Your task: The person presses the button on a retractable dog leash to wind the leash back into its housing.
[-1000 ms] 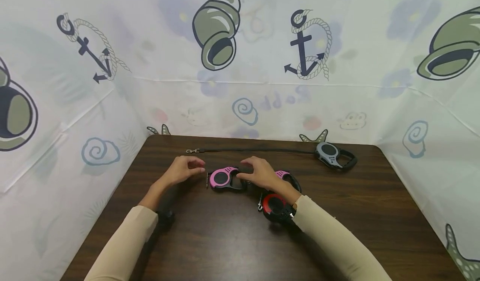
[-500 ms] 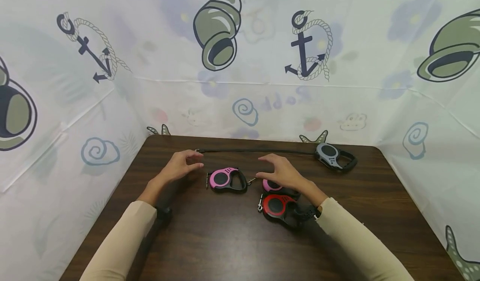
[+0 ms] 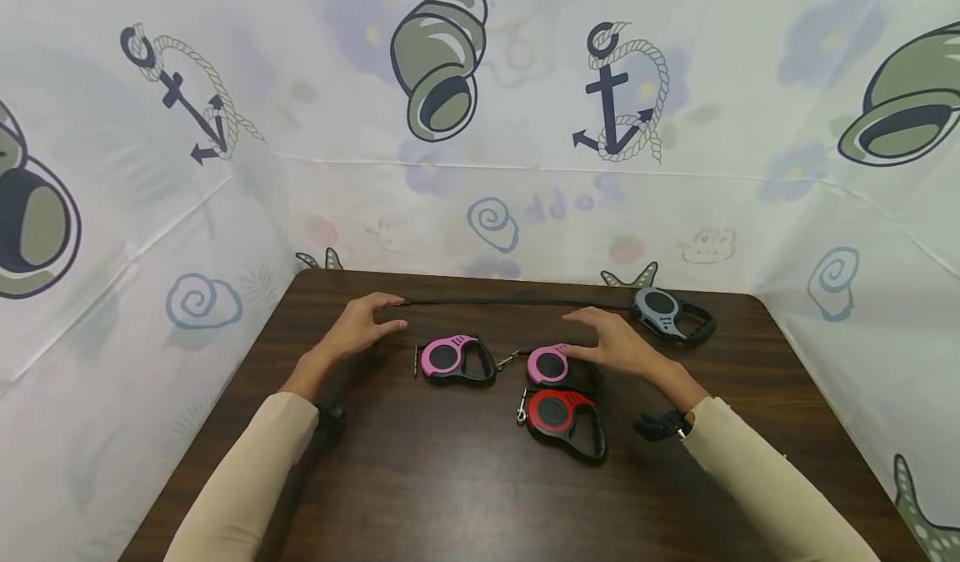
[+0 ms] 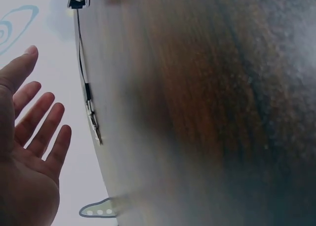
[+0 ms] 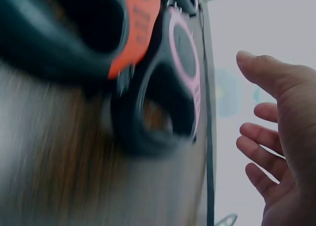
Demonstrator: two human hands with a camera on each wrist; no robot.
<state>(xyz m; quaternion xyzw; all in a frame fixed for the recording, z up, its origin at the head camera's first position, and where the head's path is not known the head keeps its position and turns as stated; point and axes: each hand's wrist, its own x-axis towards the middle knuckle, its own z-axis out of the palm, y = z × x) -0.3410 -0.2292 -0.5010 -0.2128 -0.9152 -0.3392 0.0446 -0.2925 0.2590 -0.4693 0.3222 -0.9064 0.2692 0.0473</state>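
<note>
My left hand (image 3: 354, 330) hovers at the far left of the table, fingers loosely spread, holding nothing. Beside its fingertips in the head view, the black strap (image 3: 510, 302) of a grey retractable dog leash (image 3: 657, 303) ends; the metal clip (image 4: 93, 118) shows in the left wrist view. My right hand (image 3: 626, 347), also relaxed and holding nothing, is over the handle side of a pink leash (image 3: 547, 365), overlapping it in the head view. Just nearer lies a red leash (image 3: 553, 412). Another pink leash (image 3: 444, 357) lies to the left, between the hands.
All leashes lie on a dark brown wooden table (image 3: 420, 479). A white printed cloth (image 3: 352, 203) hangs behind and along both sides. A second metal clip (image 3: 507, 360) lies between the pink leashes, and another clip (image 3: 522, 408) sits beside the red one.
My right hand has moved right, from above the left pink leash past the second pink one, uncovering the red leash. My left hand has shifted slightly farther back, covering the grey leash's clip.
</note>
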